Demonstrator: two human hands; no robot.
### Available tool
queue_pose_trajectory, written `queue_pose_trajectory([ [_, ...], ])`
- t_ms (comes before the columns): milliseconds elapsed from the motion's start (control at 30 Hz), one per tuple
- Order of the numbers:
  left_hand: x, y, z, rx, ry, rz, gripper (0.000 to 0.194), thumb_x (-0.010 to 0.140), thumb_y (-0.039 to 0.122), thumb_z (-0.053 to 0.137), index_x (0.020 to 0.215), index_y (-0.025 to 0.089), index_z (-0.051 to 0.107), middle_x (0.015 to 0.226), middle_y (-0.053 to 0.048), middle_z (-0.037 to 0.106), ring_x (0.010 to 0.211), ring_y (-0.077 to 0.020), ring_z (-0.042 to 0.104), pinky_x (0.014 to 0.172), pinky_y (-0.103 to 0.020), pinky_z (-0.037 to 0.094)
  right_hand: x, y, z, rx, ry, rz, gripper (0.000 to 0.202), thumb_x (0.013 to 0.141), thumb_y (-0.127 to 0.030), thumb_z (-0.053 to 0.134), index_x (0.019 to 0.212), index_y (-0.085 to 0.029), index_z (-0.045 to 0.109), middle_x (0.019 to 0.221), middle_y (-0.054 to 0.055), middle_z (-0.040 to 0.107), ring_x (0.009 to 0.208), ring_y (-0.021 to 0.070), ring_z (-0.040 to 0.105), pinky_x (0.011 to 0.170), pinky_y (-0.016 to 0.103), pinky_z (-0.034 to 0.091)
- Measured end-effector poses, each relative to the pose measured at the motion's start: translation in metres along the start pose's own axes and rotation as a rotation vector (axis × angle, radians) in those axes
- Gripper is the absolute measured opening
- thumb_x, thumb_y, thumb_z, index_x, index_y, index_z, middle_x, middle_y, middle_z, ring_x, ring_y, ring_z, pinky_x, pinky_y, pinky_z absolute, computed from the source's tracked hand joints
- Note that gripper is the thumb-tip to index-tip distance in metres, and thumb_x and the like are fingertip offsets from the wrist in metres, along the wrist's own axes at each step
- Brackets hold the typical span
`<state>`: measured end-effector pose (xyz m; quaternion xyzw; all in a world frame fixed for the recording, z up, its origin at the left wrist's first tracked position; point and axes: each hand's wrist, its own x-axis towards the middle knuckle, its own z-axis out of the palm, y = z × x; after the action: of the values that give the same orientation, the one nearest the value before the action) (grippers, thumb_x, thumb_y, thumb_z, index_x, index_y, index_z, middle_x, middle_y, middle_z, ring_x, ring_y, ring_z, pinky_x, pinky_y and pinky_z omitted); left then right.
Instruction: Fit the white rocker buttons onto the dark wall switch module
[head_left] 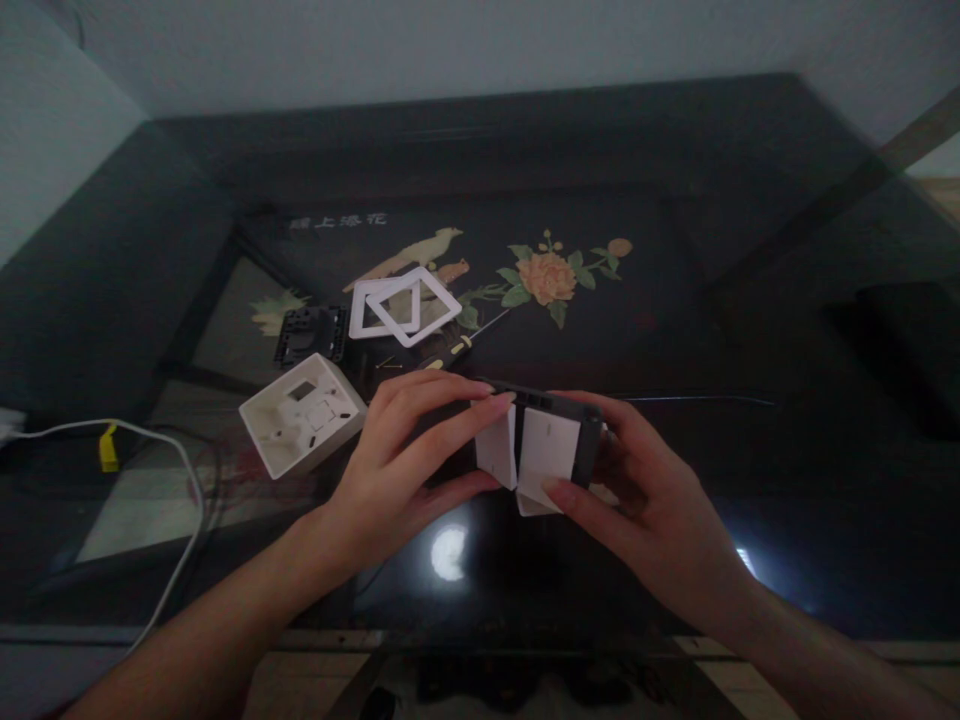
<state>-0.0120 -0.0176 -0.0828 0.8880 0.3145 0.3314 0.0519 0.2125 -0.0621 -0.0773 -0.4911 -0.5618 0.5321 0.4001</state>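
Between my two hands is a wall switch (549, 445) with a dark frame and two white rocker keys, tilted against each other. My left hand (409, 440) grips its left side, fingers over the top edge and thumb below. On the right side, my right hand (652, 490) is wrapped around it, with the thumb on the right key's lower edge. A white piece shows beneath that key; its shape is partly hidden. Left of my left hand lies a white back box (311, 415), open side up. Past my fingers sits a screwdriver (450, 355).
Two white square frames (416, 305) overlap behind the screwdriver, beside a black switch base (311, 335). Small screws (388, 364) lie near them. A white cable (191, 540) with a yellow tag (109, 448) runs along the left. The glossy dark table (675, 300) has a flower-and-bird design.
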Motion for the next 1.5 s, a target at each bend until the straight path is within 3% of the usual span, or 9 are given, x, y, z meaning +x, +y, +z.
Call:
queue_pose_trajectory([
  [400, -0.002, -0.001, 0.003, -0.02, -0.051, 0.015, 0.051, 0.089, 0.026, 0.071, 0.136, 0.021, 0.053, 0.122, -0.01, 0.056, 0.116, -0.0248, 0.054, 0.102, -0.041, 0.047, 0.001, -0.001, -0.001, 0.031, -0.001, 0.033, 0.041, 0.085, -0.026, 0.069, 0.122, -0.03, 0.052, 0.113, 0.0, 0.075, 0.094, 0.0153, 0.075, 0.076, 0.024, 0.065],
  [633, -0.007, -0.001, 0.01, -0.483, -0.085, -0.212, 0.055, 0.087, 0.032, 0.072, 0.138, 0.034, 0.051, 0.15, -0.009, 0.034, 0.141, -0.0259, 0.037, 0.112, -0.041, 0.043, 0.001, -0.004, 0.0, 0.128, -0.005, 0.042, 0.039, 0.084, -0.022, 0.069, 0.118, -0.028, 0.051, 0.109, 0.001, 0.077, 0.093, 0.0155, 0.076, 0.075, 0.023, 0.065],
  [767, -0.01, 0.003, 0.016, -0.739, -0.099, -0.329, 0.048, 0.091, 0.028, 0.068, 0.136, 0.034, 0.054, 0.148, -0.009, 0.046, 0.137, -0.0276, 0.045, 0.111, -0.048, 0.043, -0.001, -0.005, 0.001, 0.154, -0.041, 0.069, 0.039, 0.084, -0.022, 0.068, 0.119, -0.028, 0.05, 0.108, 0.002, 0.076, 0.091, 0.0174, 0.076, 0.071, 0.026, 0.066],
  [933, -0.012, 0.008, 0.019, -0.78, 0.007, -0.371, 0.043, 0.09, 0.022, 0.069, 0.13, 0.033, 0.059, 0.119, -0.006, 0.065, 0.108, -0.0205, 0.063, 0.09, -0.034, 0.054, -0.003, -0.003, 0.004, 0.164, -0.054, 0.048, 0.04, 0.085, -0.02, 0.068, 0.12, -0.031, 0.052, 0.116, 0.0, 0.073, 0.098, 0.0166, 0.074, 0.077, 0.026, 0.065],
  [1033, -0.012, 0.012, 0.02, -0.786, 0.06, -0.385, 0.035, 0.09, 0.024, 0.069, 0.124, 0.029, 0.063, 0.11, -0.006, 0.067, 0.098, -0.0193, 0.065, 0.082, -0.031, 0.056, -0.003, -0.001, 0.006, 0.149, -0.045, 0.019, 0.041, 0.085, -0.02, 0.07, 0.12, -0.034, 0.053, 0.115, -0.002, 0.073, 0.096, 0.0149, 0.074, 0.075, 0.023, 0.065],
  [1167, -0.013, 0.016, 0.021, -0.835, 0.088, -0.421, 0.032, 0.089, 0.021, 0.07, 0.119, 0.029, 0.065, 0.11, -0.005, 0.067, 0.1, -0.0179, 0.066, 0.083, -0.028, 0.056, -0.006, 0.002, 0.006, 0.127, -0.045, -0.003, 0.043, 0.086, -0.019, 0.069, 0.122, -0.037, 0.054, 0.113, -0.004, 0.072, 0.095, 0.0135, 0.074, 0.076, 0.022, 0.064],
  [1400, -0.008, 0.021, 0.015, -1.086, 0.029, -0.663, 0.064, 0.078, 0.012, 0.079, 0.134, 0.029, 0.053, 0.119, -0.005, 0.069, 0.105, -0.0182, 0.07, 0.086, -0.026, 0.059, -0.007, 0.005, 0.005, 0.039, -0.069, -0.007, 0.039, 0.089, -0.026, 0.067, 0.124, -0.035, 0.054, 0.118, 0.001, 0.071, 0.099, 0.0185, 0.073, 0.077, 0.028, 0.065],
  [1500, -0.005, 0.019, 0.012, -1.105, 0.003, -0.724, 0.049, 0.075, 0.017, 0.083, 0.12, 0.022, 0.063, 0.113, -0.007, 0.073, 0.102, -0.0207, 0.072, 0.084, -0.028, 0.061, -0.007, 0.006, 0.004, -0.05, -0.079, -0.058, 0.039, 0.09, -0.026, 0.065, 0.127, -0.036, 0.055, 0.12, 0.001, 0.071, 0.1, 0.0177, 0.072, 0.08, 0.028, 0.064],
])
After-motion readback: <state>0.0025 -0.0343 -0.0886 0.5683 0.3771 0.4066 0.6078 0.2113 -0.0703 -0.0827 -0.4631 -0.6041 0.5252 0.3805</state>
